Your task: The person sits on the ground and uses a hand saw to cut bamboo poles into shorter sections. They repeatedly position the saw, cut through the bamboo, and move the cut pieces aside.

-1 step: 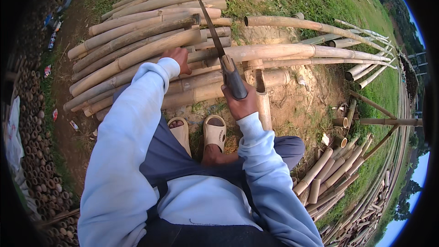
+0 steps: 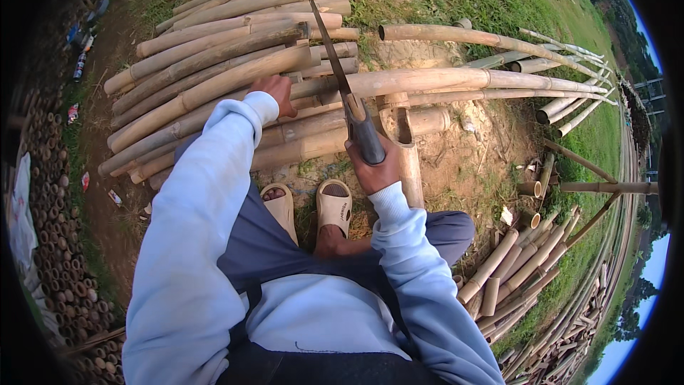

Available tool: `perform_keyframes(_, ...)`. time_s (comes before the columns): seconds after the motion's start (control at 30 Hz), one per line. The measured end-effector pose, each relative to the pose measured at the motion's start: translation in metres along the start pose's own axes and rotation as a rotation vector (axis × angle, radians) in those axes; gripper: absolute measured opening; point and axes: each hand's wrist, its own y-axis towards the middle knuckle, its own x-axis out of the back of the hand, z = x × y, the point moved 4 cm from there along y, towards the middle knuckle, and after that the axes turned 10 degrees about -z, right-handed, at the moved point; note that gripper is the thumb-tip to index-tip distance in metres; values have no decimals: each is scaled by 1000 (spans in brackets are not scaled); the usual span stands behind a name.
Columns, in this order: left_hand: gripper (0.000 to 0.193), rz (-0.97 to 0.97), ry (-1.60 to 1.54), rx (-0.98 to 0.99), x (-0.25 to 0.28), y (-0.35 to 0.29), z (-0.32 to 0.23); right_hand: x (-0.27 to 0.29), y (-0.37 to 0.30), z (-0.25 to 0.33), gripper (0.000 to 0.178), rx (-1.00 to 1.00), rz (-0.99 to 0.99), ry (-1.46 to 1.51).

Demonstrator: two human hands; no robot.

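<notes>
My right hand (image 2: 379, 165) is wrapped around the dark handle of a handsaw (image 2: 365, 132). The blade points away from me and crosses a long bamboo pole (image 2: 427, 80), touching or very near it; the cut itself is too small to make out. Just left of the blade, my left hand (image 2: 275, 93) has its fingers curled over the bamboo, holding it down. Some of those fingers are hidden behind the pole. Beneath the pole, by the saw handle, stands a notched bamboo post (image 2: 396, 125) that appears to support it.
Cut bamboo lengths (image 2: 214, 43) lie piled at the far left. Shorter pieces (image 2: 509, 271) are heaped at the right, near a frame of bamboo sticks (image 2: 605, 188). Many cut ends (image 2: 60, 242) are stacked along the left edge. My sandalled feet (image 2: 333, 207) stand close below the pole.
My right hand and the saw have drawn slightly toward me. My left hand stays in place on the bamboo.
</notes>
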Motion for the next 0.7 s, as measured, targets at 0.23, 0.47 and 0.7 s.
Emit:
perform_keyframes(0.23,50,-95,16,-47,-9,-1,10,80,-168,34,37,-59,-12,-102)
perform_keyframes(0.47,47,-88,-9,-51,-3,14,3,-5,8,1,15,160,-151,13)
perform_keyframes(0.7,46,-99,22,-74,-10,7,13,44,-106,-6,27,16,-85,-2)
